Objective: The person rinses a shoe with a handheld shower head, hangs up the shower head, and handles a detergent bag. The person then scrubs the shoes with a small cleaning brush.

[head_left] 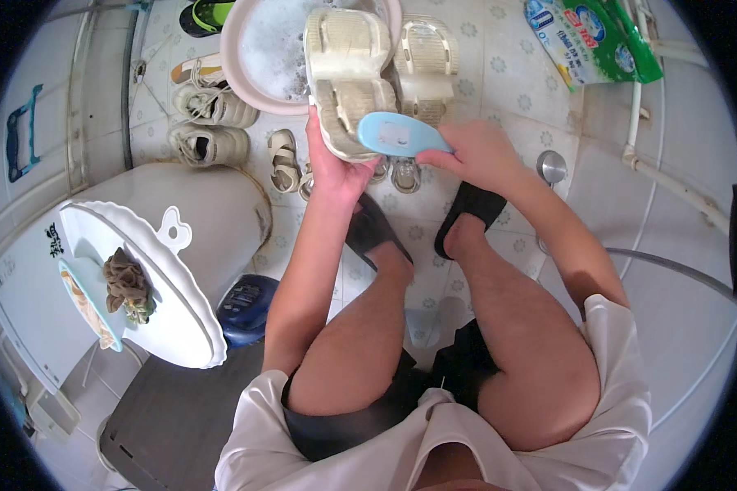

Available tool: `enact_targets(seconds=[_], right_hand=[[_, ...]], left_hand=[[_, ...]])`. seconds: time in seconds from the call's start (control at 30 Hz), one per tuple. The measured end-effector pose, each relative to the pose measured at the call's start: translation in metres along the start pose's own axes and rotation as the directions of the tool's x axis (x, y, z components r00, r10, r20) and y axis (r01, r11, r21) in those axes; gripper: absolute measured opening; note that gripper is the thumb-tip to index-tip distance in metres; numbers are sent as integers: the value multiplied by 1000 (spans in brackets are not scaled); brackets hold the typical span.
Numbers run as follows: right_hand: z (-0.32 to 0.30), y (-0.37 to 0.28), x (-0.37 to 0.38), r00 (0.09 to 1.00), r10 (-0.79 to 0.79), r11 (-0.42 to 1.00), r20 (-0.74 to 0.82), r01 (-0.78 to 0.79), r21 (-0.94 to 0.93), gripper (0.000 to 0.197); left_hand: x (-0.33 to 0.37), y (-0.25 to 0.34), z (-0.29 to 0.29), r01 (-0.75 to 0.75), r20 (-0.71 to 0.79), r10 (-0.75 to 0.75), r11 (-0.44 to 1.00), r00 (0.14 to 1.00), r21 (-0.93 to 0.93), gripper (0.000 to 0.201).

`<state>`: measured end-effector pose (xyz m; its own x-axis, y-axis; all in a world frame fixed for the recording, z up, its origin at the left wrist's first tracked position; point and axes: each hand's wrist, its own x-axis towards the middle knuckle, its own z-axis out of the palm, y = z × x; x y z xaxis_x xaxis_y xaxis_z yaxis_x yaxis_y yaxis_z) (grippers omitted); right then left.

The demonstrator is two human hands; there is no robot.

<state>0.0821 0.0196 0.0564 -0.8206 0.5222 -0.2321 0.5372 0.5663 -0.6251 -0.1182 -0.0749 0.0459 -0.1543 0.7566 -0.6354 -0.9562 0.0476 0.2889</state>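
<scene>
A cream-coloured shoe (348, 49), its ridged sole turned up toward me, is gripped near the lower end by my left hand (336, 162). My right hand (481, 154) is closed round a light blue scrubbing brush (400, 135). The brush head overlaps the lower right edge of that sole; its bristles are hidden. Just right of the held shoe is a second cream shoe (426, 61), also sole up. Behind the held shoe stands a pale pink basin (234, 61) of foamy water (274, 49).
Beige sneakers (209, 145), a small strapped sandal (283, 161) and a black-and-green shoe (205, 16) lie left of the basin. A green detergent bag (594, 45) rests far right, near white pipes (637, 114). A white toilet (196, 204) stands left.
</scene>
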Motion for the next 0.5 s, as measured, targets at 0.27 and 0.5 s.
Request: enact_targets(seconds=[0.27,0.5], right_hand=[[-4,-38,21,996,-78,986,34,82,-146,61],[2,-13,-3,998,-25,998,-60,21,-57,66]], left_hand=[[1,-5,-14,-43,38,45,998,998,-51,60],[0,-3,-5,-10,38,11,1000,999,-8,60]])
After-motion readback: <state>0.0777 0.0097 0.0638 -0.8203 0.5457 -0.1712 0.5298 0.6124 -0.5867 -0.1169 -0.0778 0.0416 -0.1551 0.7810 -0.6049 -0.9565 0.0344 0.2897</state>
